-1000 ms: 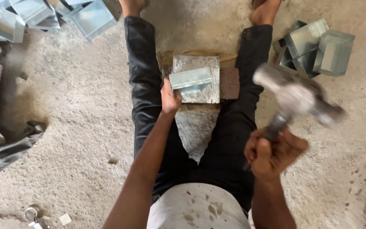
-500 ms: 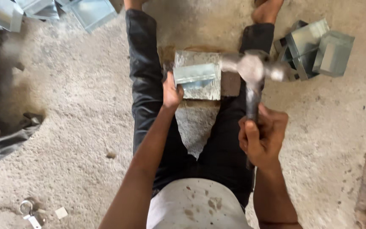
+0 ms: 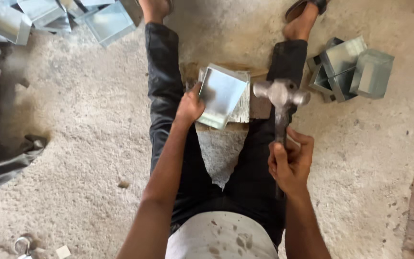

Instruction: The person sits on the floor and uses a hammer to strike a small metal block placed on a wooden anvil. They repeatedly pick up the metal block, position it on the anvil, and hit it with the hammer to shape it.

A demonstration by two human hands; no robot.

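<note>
I sit on the floor with legs spread in dark trousers. My left hand (image 3: 189,106) grips the left edge of a folded sheet-metal tray piece (image 3: 222,95), tilted up on a stone block (image 3: 242,109) between my legs. My right hand (image 3: 291,161) holds the handle of a metal hammer (image 3: 281,96); its head hovers just right of the tray piece, above the block's right edge.
A stack of finished sheet-metal boxes (image 3: 350,69) lies beside my right leg. More metal trays (image 3: 58,17) lie at the upper left. Dark cloth and scrap (image 3: 5,163) sit at the left edge. Gritty concrete floor (image 3: 82,144) surrounds me.
The hammer came down from raised at the right to beside the block. My left hand has turned the metal piece, tipping it up so its inner face shows.
</note>
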